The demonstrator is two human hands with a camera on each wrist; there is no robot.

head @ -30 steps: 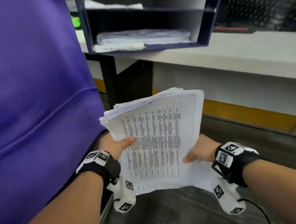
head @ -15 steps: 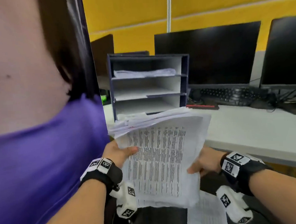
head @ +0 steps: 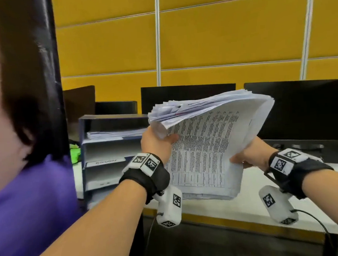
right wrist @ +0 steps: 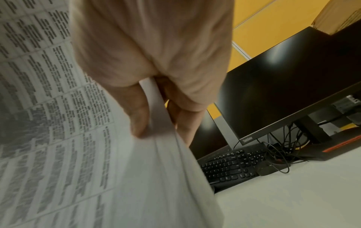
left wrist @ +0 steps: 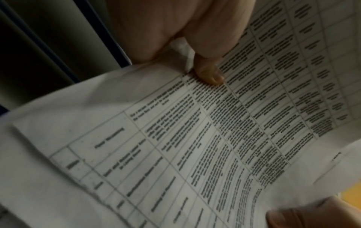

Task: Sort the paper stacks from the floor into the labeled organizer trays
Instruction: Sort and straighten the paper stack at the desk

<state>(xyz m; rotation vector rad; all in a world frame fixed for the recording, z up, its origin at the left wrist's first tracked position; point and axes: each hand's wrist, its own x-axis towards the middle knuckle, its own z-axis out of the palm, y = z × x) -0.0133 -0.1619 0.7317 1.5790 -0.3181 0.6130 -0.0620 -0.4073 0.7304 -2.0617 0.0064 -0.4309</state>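
A thick stack of printed papers (head: 204,145) with a table on its top sheet is held up in the air above the desk edge. My left hand (head: 157,142) grips its left edge, thumb on the top sheet (left wrist: 209,77). My right hand (head: 246,155) pinches the right edge (right wrist: 156,111), thumb on top and fingers underneath. The dark blue organizer (head: 110,150) with several shelves stands on the desk left of the stack. Papers lie on its top shelf (head: 113,133). White labels sit on the lower shelf fronts (head: 105,162).
A person in a purple shirt (head: 31,203) fills the left side, close to my left arm. Black monitors (head: 300,109) and a keyboard (right wrist: 230,166) with cables stand on the white desk (head: 246,202) behind the stack. A yellow partition wall (head: 218,37) rises behind.
Both hands lifted the paper stack from below desk height up to the level of the organizer. The view rose from the desk's underside to the monitors and wall.
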